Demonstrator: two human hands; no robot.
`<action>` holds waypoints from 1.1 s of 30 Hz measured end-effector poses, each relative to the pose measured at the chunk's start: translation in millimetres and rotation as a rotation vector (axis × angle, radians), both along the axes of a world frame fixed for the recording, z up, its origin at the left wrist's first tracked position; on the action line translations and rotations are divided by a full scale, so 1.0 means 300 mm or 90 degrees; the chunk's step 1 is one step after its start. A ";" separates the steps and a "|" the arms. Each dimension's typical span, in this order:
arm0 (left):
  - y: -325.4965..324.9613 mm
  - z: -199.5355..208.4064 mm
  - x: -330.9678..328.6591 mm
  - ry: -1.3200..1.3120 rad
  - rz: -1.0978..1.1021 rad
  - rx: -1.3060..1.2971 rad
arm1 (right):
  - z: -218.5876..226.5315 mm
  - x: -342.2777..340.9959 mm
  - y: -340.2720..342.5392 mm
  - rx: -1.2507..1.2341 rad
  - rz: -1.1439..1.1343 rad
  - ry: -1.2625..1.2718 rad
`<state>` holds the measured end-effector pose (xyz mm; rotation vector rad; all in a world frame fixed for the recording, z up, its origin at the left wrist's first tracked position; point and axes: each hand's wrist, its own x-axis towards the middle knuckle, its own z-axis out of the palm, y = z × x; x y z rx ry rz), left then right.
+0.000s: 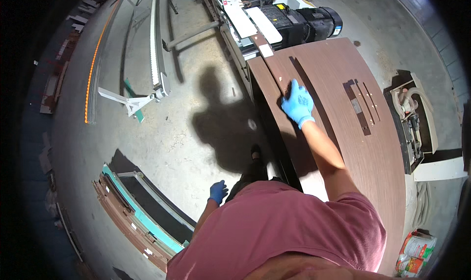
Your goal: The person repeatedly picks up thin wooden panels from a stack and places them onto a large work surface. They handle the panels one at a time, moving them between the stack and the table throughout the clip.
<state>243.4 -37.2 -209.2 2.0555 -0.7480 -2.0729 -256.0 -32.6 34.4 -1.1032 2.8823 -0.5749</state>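
My right hand (298, 105), in a light blue glove, is over the brown table panel (358, 74). It is closed on the near end of a narrow brown strip (274, 66), its thumb side pointing forward. The strip runs forward along the panel's left part toward a machine (289, 22) with black motors and white plates. A pale label (265, 50) sits near the strip's far end. My left hand (218, 190), in a darker blue glove, hangs low at my left side, holding nothing, its fingers loosely apart.
Short dark strips (360, 106) lie on the panel's right. An open box of tools (414, 118) stands beyond its right edge. Left on the floor are a teal-edged cart (142, 218) stacked with brown boards, and a roller rail (156, 44). Printed bags (416, 250) lie at lower right.
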 end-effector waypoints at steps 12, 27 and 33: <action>-0.096 0.029 -0.281 0.115 -0.249 -0.098 | 0.092 0.338 0.628 -0.056 -0.073 -0.282; 0.055 0.037 -0.209 0.054 -0.385 -0.168 | 0.060 0.318 0.810 0.097 -0.087 0.097; 0.067 0.014 0.007 -0.027 -0.264 -0.097 | 0.025 0.286 0.781 0.113 -0.093 0.171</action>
